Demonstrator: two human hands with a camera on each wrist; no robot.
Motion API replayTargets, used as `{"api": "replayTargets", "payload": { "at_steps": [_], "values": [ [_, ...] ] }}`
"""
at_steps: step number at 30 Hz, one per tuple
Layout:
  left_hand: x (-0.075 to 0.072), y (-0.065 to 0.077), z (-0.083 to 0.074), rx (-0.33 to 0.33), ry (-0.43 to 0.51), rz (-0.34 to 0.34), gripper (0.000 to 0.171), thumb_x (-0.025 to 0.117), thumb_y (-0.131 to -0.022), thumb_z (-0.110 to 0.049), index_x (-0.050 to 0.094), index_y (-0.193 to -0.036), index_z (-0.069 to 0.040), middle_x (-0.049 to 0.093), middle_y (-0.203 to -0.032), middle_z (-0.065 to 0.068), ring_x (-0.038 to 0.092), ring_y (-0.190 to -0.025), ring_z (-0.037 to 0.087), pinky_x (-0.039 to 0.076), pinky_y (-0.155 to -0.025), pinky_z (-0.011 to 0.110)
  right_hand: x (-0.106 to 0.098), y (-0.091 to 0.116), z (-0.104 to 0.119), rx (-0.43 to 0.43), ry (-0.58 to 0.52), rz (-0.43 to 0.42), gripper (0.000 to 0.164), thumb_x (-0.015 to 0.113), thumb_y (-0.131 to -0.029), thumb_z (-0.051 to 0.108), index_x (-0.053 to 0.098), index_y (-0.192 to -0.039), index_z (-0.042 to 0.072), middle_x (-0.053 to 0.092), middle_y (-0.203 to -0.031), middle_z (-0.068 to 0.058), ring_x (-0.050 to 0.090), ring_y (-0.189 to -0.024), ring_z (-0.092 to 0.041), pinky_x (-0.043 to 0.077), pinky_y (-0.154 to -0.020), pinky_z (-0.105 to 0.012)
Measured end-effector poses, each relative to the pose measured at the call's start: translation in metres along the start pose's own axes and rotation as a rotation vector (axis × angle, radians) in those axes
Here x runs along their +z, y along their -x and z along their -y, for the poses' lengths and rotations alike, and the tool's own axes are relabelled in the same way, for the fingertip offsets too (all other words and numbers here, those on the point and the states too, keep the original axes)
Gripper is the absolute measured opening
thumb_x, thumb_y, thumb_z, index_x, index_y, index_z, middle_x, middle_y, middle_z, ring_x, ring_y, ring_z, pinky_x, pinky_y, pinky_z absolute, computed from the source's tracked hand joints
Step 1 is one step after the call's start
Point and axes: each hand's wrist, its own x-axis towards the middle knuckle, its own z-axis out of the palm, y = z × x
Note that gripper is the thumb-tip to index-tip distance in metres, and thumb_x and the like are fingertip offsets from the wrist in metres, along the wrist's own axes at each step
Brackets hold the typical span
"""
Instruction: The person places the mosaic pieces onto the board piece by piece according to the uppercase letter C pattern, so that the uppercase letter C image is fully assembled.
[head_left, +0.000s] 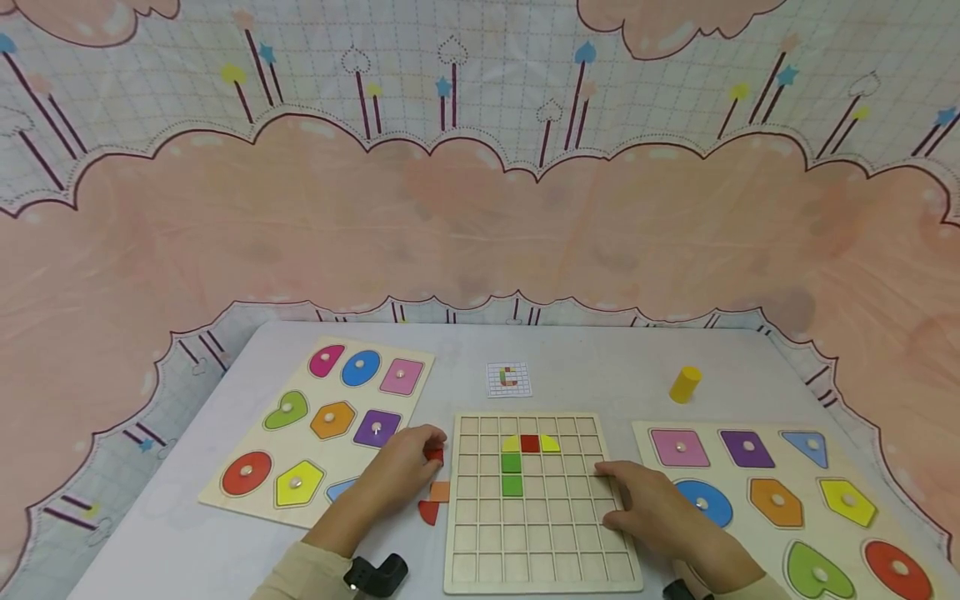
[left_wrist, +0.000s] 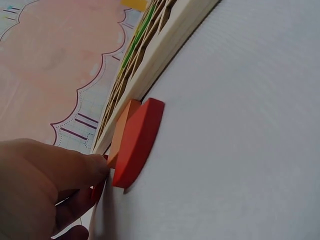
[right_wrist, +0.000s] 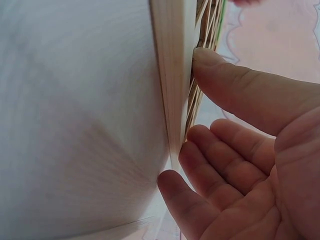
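Observation:
My left hand (head_left: 405, 467) is just left of the wooden grid board (head_left: 543, 546), thumb and finger pinching a red block (head_left: 434, 455) that they mostly cover. Close by lie an orange block (head_left: 439, 492) against the board's left edge and a red curved-edged block (head_left: 428, 512), both also seen in the left wrist view. On the grid, a red square (head_left: 530, 443) sits between two yellow curved blocks (head_left: 550, 443), with two green squares (head_left: 512, 473) running down below the left one. Relaxed fingers of my right hand (head_left: 656, 508) rest at the board's right edge, its thumb touching the top.
A small printed pattern card (head_left: 508, 368) lies behind the board. To its right a yellow cylinder (head_left: 685, 385) stands on the white table (head_left: 600, 358). Knobbed shape puzzles flank the grid: a left puzzle board (head_left: 251, 446) and a right puzzle board (head_left: 757, 558).

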Motion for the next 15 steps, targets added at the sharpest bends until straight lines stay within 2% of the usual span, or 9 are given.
{"api": "replayTargets", "payload": {
  "at_steps": [7,15],
  "values": [
    [-0.0012,0.0007,0.0010,-0.004,-0.004,0.024,0.029,0.077,-0.085,-0.002,0.067,-0.112,-0.001,0.065,-0.097,0.003,0.058,-0.090,0.020,0.055,-0.088,0.042,0.0001,0.0007,0.0007,0.007,-0.011,-0.003,0.059,0.085,-0.076,0.008,0.063,-0.130,0.006,0.061,-0.133,-0.011,0.051,-0.128,-0.037,0.039,-0.106,-0.057],
    [-0.0011,0.0024,-0.0013,0.014,-0.010,0.014,0.030,0.078,-0.083,-0.002,0.066,-0.111,-0.001,0.065,-0.098,0.004,0.056,-0.089,0.019,0.055,-0.085,0.040,0.0003,0.0006,-0.0005,0.003,-0.016,-0.001,0.059,0.085,-0.075,0.008,0.063,-0.130,0.006,0.060,-0.133,-0.011,0.050,-0.129,-0.038,0.039,-0.106,-0.057]
  ]
}}
